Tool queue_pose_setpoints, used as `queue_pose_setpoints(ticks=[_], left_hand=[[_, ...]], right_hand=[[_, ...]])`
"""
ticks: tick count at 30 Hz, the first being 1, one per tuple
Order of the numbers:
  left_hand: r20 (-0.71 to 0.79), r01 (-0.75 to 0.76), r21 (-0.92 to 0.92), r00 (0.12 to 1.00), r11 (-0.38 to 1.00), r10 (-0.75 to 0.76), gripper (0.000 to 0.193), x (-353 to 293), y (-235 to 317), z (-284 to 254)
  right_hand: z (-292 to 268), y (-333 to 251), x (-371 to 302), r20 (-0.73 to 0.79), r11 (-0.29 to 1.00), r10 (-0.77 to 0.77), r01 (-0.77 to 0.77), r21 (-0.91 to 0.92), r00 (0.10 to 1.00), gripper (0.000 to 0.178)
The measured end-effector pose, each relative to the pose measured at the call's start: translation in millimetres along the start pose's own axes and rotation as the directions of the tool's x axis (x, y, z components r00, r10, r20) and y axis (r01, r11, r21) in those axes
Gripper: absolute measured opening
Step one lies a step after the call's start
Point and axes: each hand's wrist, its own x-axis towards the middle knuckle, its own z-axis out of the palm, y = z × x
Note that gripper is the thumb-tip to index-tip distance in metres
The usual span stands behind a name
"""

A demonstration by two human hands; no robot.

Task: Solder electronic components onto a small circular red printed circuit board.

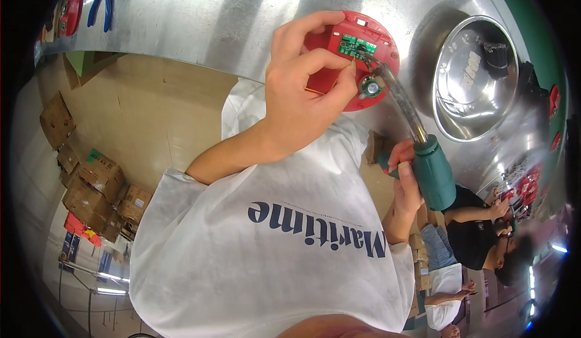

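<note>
A round red plastic housing (387,41) lies on the metal table, with a small green circuit board (349,45) and a round metal-centred component (371,87) in it. My left hand (305,78) is over its left side. Its thumb and a finger pinch a thin orange wire (312,90) at the board's lower edge, while another finger rests along the housing's top edge. My right hand (405,187) is closed round a soldering iron (436,174) with a teal handle. The iron's bent metal shaft reaches up to the board, its tip beside the pinched fingertips.
A shiny metal bowl (445,99) stands right of the housing, a dark wad (494,58) inside it. Blue-handled pliers (100,6) and red parts (71,12) lie at the far left. Cardboard boxes (91,199) are stacked beyond. Other people (478,226) work at the right.
</note>
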Motion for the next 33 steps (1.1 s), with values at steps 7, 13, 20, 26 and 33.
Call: queue_pose_setpoints(ticks=[7, 13, 20, 26, 33], left_hand=[[0.006, 0.005, 0.012, 1.0, 1.0, -0.005, 0.008, 0.0, 0.1, -0.3], [-0.009, 0.01, -0.003, 1.0, 1.0, -0.01, 0.009, -0.9, 0.1, 1.2], [-0.006, 0.014, 0.019, 1.0, 1.0, -0.014, 0.008, -0.3, -0.4, 1.8], [0.007, 0.013, 0.038, 1.0, 0.999, -0.014, 0.008, 0.8, -0.7, 0.3], [-0.008, 0.015, 0.016, 1.0, 1.0, -0.015, 0.006, -1.2, -0.9, 4.4]], right_hand=[[-9.7, 10.8, -1.6, 0.088, 0.972, -0.033, 0.053, -0.23, 0.996, 0.019], [-12.1, 11.3, -1.3, 0.106, 0.96, -0.038, 0.065, -0.271, 0.994, 0.018], [-13.4, 13.9, -2.7, 0.105, 0.849, -0.042, 0.091, -0.52, 0.994, 0.013], [-8.2, 13.8, 0.5, 0.146, 0.839, -0.13, 0.187, -0.511, 0.981, 0.008], [9.3, 2.2, 0.3, 0.036, 1.0, -0.012, 0.012, -0.002, 0.999, 0.027]])
